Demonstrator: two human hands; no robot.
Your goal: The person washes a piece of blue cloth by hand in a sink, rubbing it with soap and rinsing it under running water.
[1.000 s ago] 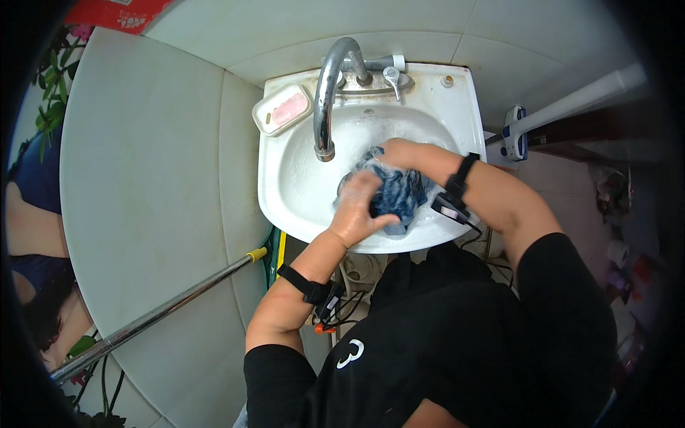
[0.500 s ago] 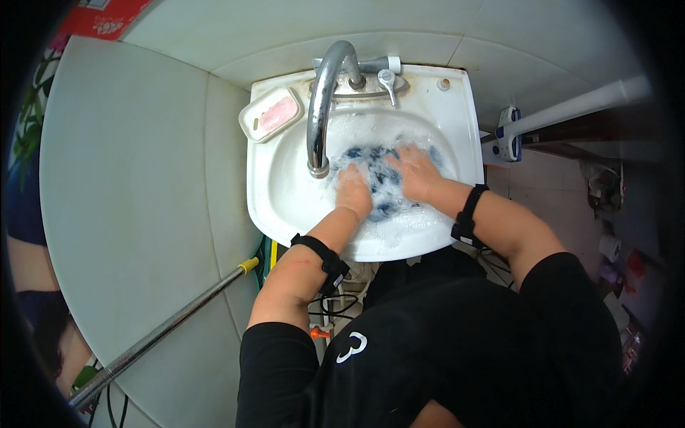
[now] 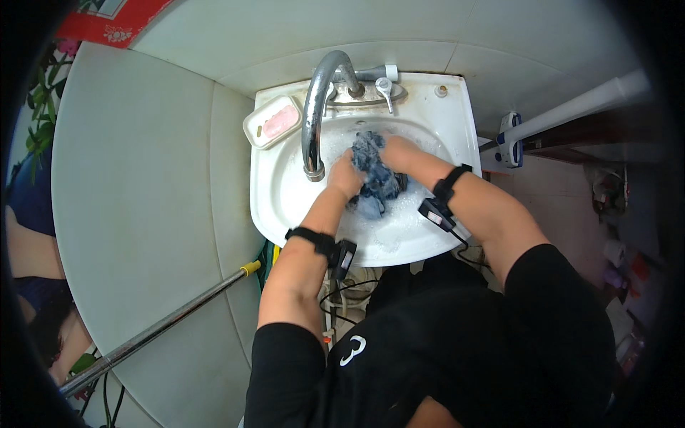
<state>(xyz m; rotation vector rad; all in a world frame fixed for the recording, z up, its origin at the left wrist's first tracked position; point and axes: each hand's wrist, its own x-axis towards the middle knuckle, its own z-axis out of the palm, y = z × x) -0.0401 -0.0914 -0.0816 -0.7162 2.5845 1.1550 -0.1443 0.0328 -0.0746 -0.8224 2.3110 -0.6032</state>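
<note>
A wet, bunched dark-blue cloth (image 3: 378, 182) is gathered up in the soapy water of the white sink (image 3: 285, 207). My left hand (image 3: 347, 175) grips its left side, the fingers partly hidden behind the folds. On the right, my right hand (image 3: 397, 154) is closed on the upper part, its fingertips out of sight in the fabric. Foam clings to the cloth and floats around it. The curved chrome faucet (image 3: 312, 128) arches over the basin just left of my left hand.
A soap dish (image 3: 251, 133) holding pink soap (image 3: 279, 122) sits on the sink's back-left corner. Faucet levers (image 3: 385, 89) stand at the back. A metal pole (image 3: 164, 324) leans at the left; a white pipe (image 3: 578, 107) runs at the right. Each forearm wears a black strapped device.
My hands have gone from pressing spread fingers on the submerged cloth to gripping it. The cloth is now bunched and raised partly out of the foam.
</note>
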